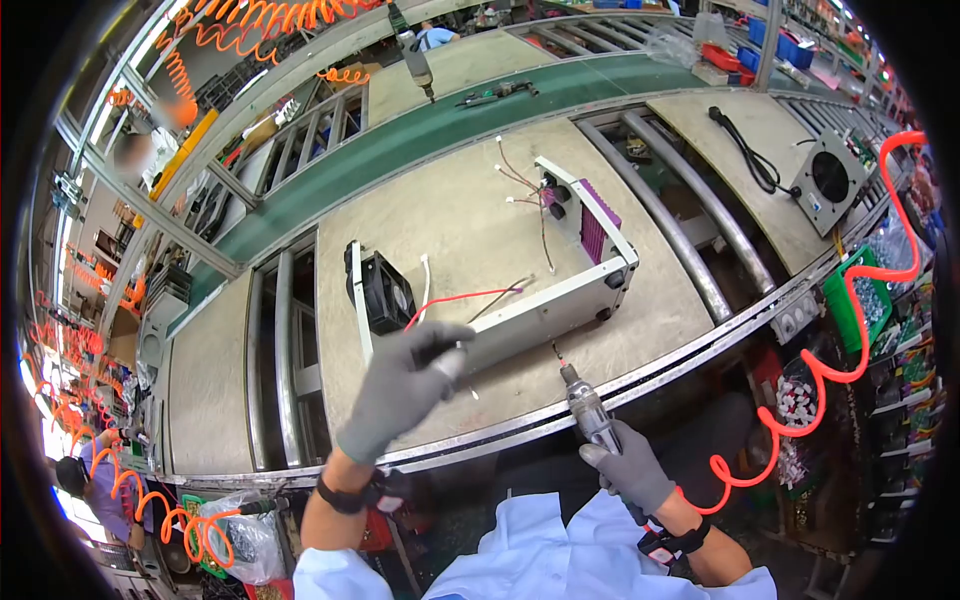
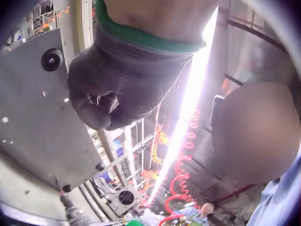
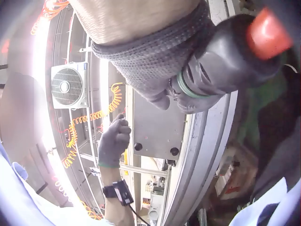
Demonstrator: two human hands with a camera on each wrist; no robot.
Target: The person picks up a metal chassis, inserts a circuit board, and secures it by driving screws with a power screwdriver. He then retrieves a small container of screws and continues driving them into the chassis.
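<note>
Your left hand (image 1: 405,385) pinches one chassis (image 1: 560,290) at its near corner; your right hand (image 1: 632,472) clamps one screwdriver (image 1: 588,408) at the bench's (image 1: 450,230) near edge.

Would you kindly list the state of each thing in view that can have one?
left hand: gloved, fingers curled, at the near corner of the metal chassis.
right hand: grips the pneumatic screwdriver, bit toward the chassis.
metal chassis: open, wires loose.
black fan: standing on edge beside the chassis.
</note>
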